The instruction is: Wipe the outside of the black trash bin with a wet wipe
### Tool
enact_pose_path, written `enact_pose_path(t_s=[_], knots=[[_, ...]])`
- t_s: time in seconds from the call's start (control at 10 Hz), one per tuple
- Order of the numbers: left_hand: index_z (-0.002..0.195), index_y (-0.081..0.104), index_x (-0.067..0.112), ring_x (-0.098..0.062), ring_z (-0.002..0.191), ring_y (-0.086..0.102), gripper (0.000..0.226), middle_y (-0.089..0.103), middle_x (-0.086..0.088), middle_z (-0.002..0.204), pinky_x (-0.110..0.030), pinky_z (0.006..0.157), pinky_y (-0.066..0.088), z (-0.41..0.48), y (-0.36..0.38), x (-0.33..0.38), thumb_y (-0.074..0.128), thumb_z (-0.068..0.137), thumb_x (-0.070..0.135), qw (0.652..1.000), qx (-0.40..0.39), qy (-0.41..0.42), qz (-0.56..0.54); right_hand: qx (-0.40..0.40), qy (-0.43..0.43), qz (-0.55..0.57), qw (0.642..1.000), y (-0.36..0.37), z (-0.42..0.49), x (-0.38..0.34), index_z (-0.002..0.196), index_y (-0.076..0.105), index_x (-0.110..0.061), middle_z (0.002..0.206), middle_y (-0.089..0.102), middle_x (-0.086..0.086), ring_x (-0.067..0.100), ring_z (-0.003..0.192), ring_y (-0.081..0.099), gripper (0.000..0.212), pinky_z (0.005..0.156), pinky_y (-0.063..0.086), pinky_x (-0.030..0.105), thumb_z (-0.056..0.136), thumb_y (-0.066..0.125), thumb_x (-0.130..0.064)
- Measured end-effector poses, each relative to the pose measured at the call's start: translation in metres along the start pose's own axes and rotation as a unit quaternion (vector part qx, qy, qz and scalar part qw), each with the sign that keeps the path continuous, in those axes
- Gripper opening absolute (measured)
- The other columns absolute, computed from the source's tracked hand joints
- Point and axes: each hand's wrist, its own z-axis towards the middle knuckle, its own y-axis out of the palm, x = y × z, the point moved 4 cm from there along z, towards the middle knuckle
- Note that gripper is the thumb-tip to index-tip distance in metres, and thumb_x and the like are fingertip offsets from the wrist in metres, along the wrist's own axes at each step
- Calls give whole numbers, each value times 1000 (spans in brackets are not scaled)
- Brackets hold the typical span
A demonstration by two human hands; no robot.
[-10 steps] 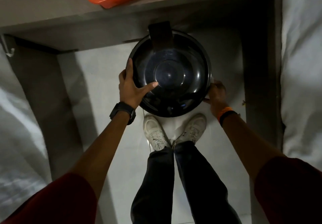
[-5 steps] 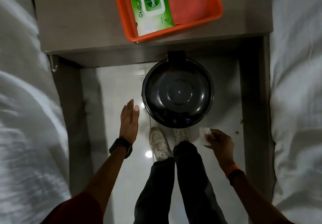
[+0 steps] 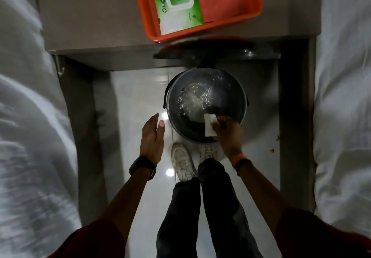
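From the head camera, looking straight down, the black trash bin (image 3: 205, 105) stands on the pale glossy floor (image 3: 140, 89) between two white beds (image 3: 30, 117). Its lid (image 3: 216, 53) is swung up and back against the edge of the grey bedside table (image 3: 90, 12), so the round mouth is open. Inside sits a clear, crinkled liner (image 3: 195, 99) that catches the light; the rim and outer wall are dark and shiny, with a thin handle curving along the left side.

The right hand (image 3: 228, 135) reaches over the near right part of the rim. Its fingers (image 3: 221, 122) are pinched on a small white wet wipe (image 3: 209, 125), which hangs folded just inside the near edge of the opening — whether it touches the bin's wall cannot be told. An orange band and a dark band circle that wrist.

The left hand (image 3: 152, 135) hovers flat and empty just left of the bin, fingers straight and close together, not touching it. A black watch (image 3: 142, 167) sits on that wrist.

Two white sneakers (image 3: 183, 164) stand right at the bin's near side, the right one partly tucked under it, with dark trousers above.

On the table, an orange tray (image 3: 253, 14) holds a green and white pack of wipes (image 3: 178, 4) — the tray's near corner overhangs the table edge.
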Motion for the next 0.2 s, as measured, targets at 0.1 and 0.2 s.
enact_pose_path(t_s=[0.1, 0.2], knots=[[148, 36, 27, -14, 144, 30, 54, 37, 1, 156, -29, 116, 22, 13, -1, 4, 28, 101, 53, 999, 11, 26, 15, -27, -6, -53, 998, 20, 40, -12, 124, 68, -1, 121, 72, 22, 37, 109, 72, 28, 80, 66, 49, 98, 62, -7], [147, 35, 28, -15, 144, 30, 55, 36, 1, 156, -27, 113, 21, 21, -3, 12, 27, 100, 55, 999, 25, 26, 18, -35, 21, -127, 991, 27, 64, -16, 127, 69, -6, 123, 73, 19, 35, 114, 71, 30, 91, 62, 44, 98, 62, -10]])
